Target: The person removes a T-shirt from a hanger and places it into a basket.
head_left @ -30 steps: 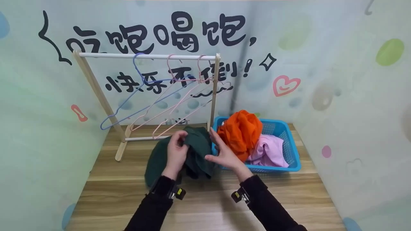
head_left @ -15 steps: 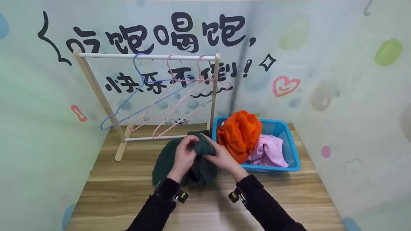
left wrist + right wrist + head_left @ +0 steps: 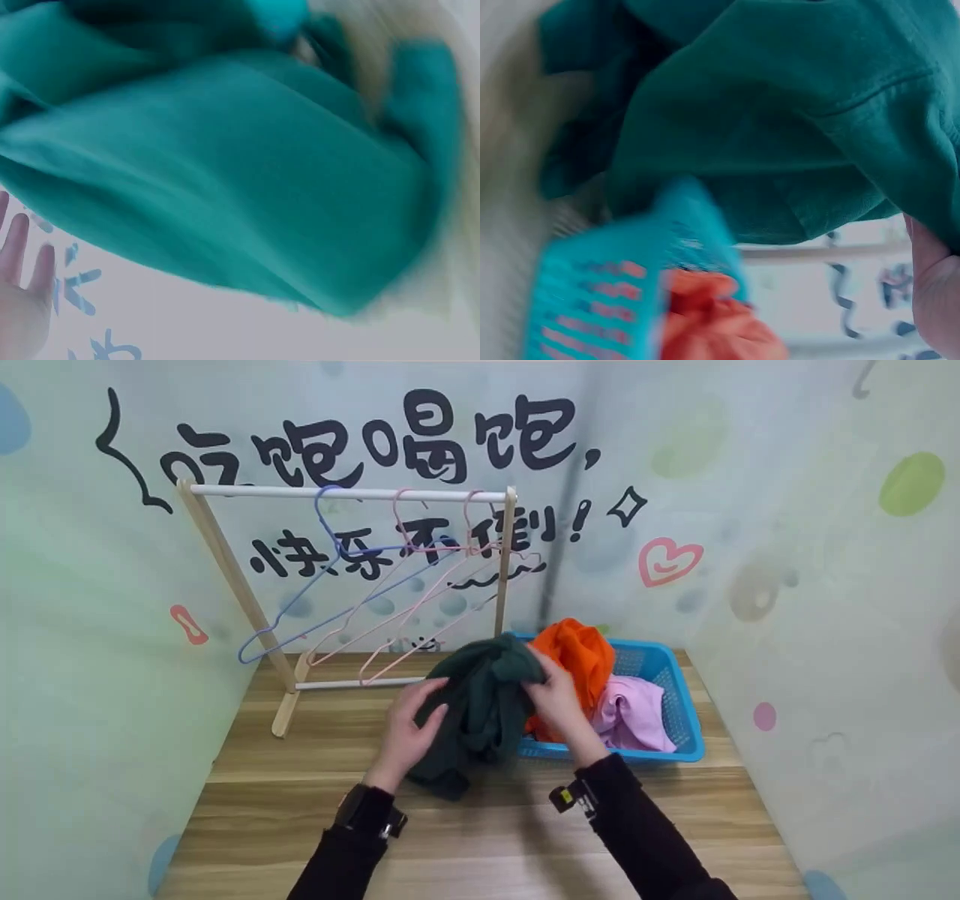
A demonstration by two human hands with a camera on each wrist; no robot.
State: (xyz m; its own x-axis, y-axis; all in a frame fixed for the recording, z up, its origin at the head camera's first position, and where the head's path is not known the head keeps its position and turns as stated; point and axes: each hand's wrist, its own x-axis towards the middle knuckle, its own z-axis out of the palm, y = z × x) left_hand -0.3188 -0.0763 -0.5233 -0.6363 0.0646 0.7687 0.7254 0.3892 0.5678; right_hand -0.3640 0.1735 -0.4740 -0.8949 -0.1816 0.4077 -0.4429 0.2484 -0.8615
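Our right hand [image 3: 556, 694] pinches the dark green garment [image 3: 480, 705] at its top, while our left hand [image 3: 409, 731] lies with fingers spread loosely against its side. We've now lifted it off the wooden table [image 3: 480, 840], up in front of the blue basket [image 3: 679, 712]; half a second back it sat bunched lower. Both wrist views are blurred; cloth hides our right fingertips.
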